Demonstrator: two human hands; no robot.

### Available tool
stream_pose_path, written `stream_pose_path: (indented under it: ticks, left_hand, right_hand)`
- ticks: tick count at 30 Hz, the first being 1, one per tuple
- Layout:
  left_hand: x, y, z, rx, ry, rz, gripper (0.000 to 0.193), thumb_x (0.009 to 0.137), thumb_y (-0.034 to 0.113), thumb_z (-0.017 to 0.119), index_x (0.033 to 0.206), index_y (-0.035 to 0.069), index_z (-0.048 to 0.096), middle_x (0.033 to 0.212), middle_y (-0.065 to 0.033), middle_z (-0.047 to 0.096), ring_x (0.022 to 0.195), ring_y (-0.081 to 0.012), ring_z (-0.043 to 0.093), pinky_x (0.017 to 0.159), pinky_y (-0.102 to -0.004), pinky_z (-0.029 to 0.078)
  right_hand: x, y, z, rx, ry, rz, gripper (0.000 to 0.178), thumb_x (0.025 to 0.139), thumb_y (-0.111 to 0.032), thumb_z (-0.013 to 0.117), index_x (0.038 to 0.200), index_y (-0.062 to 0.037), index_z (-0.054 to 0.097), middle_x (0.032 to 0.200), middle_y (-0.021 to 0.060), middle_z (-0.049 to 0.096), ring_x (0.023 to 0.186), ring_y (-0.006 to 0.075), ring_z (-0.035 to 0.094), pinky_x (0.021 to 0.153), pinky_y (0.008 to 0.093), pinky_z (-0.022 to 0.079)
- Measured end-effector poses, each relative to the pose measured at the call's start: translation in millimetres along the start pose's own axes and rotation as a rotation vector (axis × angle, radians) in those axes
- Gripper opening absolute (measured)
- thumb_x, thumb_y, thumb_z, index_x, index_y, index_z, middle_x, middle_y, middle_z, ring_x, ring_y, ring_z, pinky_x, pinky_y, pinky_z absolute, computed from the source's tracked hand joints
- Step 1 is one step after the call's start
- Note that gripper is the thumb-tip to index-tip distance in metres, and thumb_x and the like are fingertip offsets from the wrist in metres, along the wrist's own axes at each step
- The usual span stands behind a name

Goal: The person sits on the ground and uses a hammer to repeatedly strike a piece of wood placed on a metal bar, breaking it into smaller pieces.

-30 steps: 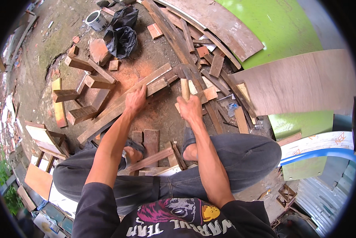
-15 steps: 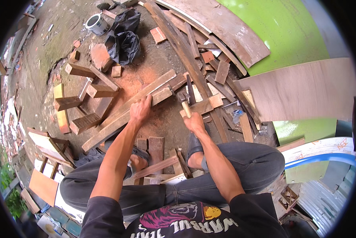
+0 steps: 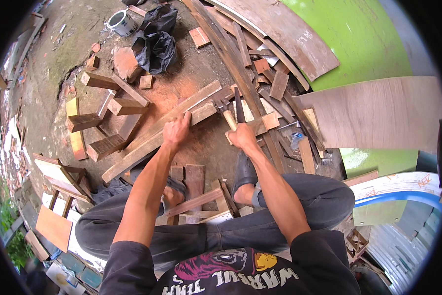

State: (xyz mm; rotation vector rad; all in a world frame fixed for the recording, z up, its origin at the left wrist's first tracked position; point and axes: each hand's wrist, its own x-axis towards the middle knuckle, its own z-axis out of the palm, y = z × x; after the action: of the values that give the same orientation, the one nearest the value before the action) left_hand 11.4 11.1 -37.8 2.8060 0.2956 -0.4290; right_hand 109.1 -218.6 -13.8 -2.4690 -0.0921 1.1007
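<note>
Across the ground in front of me lies a wooden beam (image 3: 143,153), slanting from near left to far right. My left hand (image 3: 176,130) is closed over its top, past the middle. A second wooden beam (image 3: 197,100) lies alongside it on the far side. My right hand (image 3: 242,136) is wrapped round the pale wooden handle of a hammer (image 3: 228,118). The dark hammer head is beside the beam's far right end; whether they touch I cannot tell. Just right of the hammer, a dark narrow tapered blade (image 3: 238,103) sticks up past a short board (image 3: 260,125).
Several wood blocks (image 3: 127,106) are grouped at left. Black plastic bags (image 3: 156,49) and a tin bucket (image 3: 122,23) stand farther back. A long timber (image 3: 226,54) and scrap pieces lie at right, beside a plywood sheet (image 3: 373,113). A small wooden frame (image 3: 195,202) lies between my feet.
The hammer head has moved slightly forward and left, closer to the beam's end. My left hand keeps its hold on the beam. The view has shifted a little.
</note>
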Motion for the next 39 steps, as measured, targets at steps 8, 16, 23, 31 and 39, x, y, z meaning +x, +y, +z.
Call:
stream_pose_path:
  ticks: [8, 16, 23, 31, 39]
  left_hand:
    - [0.3, -7.3, 11.1, 0.054, -0.013, -0.008, 0.036, 0.085, 0.022, 0.065, 0.114, 0.008, 0.048, 0.109, -0.0179, 0.066, 0.086, -0.0381, 0.071, 0.068, -0.0479, 0.057]
    - [1.9, -4.3, -3.2, 0.030, 0.001, 0.003, 0.020, 0.093, 0.013, 0.050, 0.113, 0.009, 0.048, 0.103, -0.0177, 0.066, 0.090, -0.0373, 0.071, 0.071, -0.0463, 0.059]
    - [-0.8, -3.5, 1.4, 0.036, -0.012, -0.009, 0.019, 0.094, 0.013, 0.049, 0.112, 0.009, 0.048, 0.103, -0.0178, 0.066, 0.092, -0.0376, 0.070, 0.071, -0.0478, 0.058]
    - [-0.1, -4.8, -0.3, -0.020, 0.030, -0.008, 0.024, 0.092, 0.013, 0.050, 0.115, 0.010, 0.050, 0.105, -0.0177, 0.067, 0.089, -0.0380, 0.070, 0.071, -0.0477, 0.057]
    - [6.6, -14.5, 6.8, -0.027, 0.007, -0.041, 0.048, 0.089, 0.046, 0.066, 0.111, 0.007, 0.052, 0.096, -0.0211, 0.070, 0.083, -0.0389, 0.071, 0.068, -0.0496, 0.054]
  right_hand:
    - [-19.6, -1.5, 6.2, 0.178, 0.164, -0.092, 0.032, 0.084, -0.025, 0.064, 0.103, -0.0005, 0.070, 0.084, 0.0288, 0.068, 0.083, 0.0457, 0.068, 0.073, 0.0487, 0.054]
    - [-25.5, -23.2, -4.8, 0.255, 0.421, -0.425, 0.031, 0.082, -0.027, 0.066, 0.089, 0.0033, 0.068, 0.076, 0.0273, 0.067, 0.074, 0.0414, 0.068, 0.073, 0.0468, 0.051]
    - [-26.6, -57.2, -28.5, 0.198, 0.128, -0.140, 0.034, 0.083, -0.026, 0.064, 0.091, 0.0065, 0.069, 0.082, 0.0351, 0.065, 0.086, 0.0493, 0.067, 0.077, 0.0514, 0.053]
    - [-32.5, -50.0, -28.6, 0.379, 0.405, -0.293, 0.033, 0.085, -0.028, 0.063, 0.090, 0.0038, 0.068, 0.079, 0.0293, 0.066, 0.082, 0.0448, 0.067, 0.073, 0.0465, 0.052]
    - [1.3, -11.3, 2.8, 0.560, 0.103, 0.114, 0.039, 0.082, -0.032, 0.063, 0.076, 0.0064, 0.062, 0.064, 0.0226, 0.061, 0.070, 0.0330, 0.069, 0.069, 0.0441, 0.052]
